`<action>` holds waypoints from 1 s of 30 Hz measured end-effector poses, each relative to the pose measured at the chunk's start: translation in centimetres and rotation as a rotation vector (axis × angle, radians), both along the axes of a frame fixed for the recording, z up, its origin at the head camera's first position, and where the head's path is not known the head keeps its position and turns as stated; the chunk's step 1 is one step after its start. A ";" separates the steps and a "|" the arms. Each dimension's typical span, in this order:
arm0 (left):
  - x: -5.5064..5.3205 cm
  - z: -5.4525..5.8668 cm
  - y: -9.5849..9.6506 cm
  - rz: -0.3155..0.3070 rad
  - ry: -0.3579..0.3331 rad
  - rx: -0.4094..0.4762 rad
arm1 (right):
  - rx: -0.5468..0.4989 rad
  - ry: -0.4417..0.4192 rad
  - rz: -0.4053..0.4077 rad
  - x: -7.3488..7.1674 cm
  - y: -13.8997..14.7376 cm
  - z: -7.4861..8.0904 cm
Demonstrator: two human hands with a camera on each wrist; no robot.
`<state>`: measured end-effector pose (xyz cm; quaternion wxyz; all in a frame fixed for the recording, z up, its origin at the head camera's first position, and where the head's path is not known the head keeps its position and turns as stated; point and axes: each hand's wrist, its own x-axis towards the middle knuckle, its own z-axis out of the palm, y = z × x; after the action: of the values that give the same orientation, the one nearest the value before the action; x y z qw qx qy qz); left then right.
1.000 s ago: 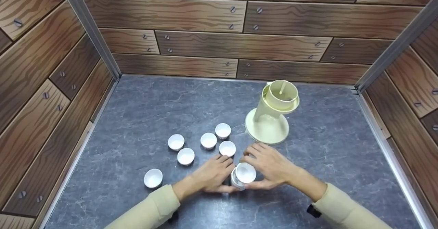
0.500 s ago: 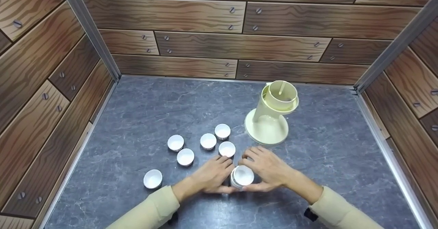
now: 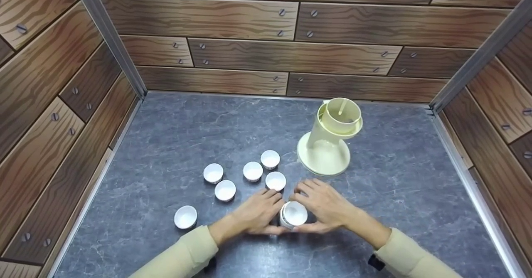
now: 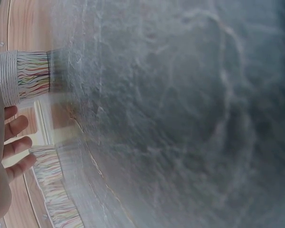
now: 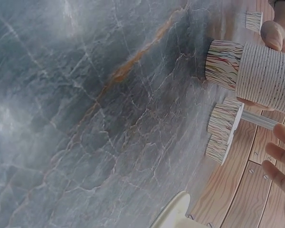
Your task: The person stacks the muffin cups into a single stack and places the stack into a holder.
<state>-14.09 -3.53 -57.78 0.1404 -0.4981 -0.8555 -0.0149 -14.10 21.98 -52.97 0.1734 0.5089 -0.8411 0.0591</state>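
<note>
A tall stack of nested paper cups, white inside with thin coloured streaks on the outside, stands between the two hands. The left hand holds it from the left, with thumb in front and fingers behind. From the right, the right hand grips the upper part between thumb and forefinger. In the right wrist view the stack shows many close rims above one streaked wall, and the other right fingers spread away from it. A single paper cup sits just behind the left fingertips.
More single paper cups stand upright to the left, including a cup nearest the left wall and a pair around another cup. A cream stand with round base, leaning column and open cylinder rises behind the right hand. Wood-patterned walls enclose the grey marbled table.
The right hand has moved slightly left and toward the person. The upper cups, earlier offset to the right, now sit more squarely over the lower ones. The left hand stays in place.
</note>
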 end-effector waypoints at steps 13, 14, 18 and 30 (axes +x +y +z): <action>0.0 0.0 0.0 0.001 -0.026 0.007 | -0.012 -0.010 -0.004 0.1 -0.1 -0.6; 0.1 0.0 0.0 0.000 -0.024 0.006 | -0.008 -0.012 -0.007 0.1 -0.1 -0.7; 0.0 -0.1 0.0 -0.004 -0.021 0.013 | 0.006 -0.024 -0.023 0.2 -0.1 -0.7; 0.1 0.2 -0.1 0.000 -0.046 -0.009 | -0.027 -0.063 -0.046 0.5 0.2 -1.2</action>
<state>-14.01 -3.62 -57.62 0.1184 -0.4983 -0.8586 -0.0226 -13.61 22.19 -54.16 0.1552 0.4851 -0.8566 0.0824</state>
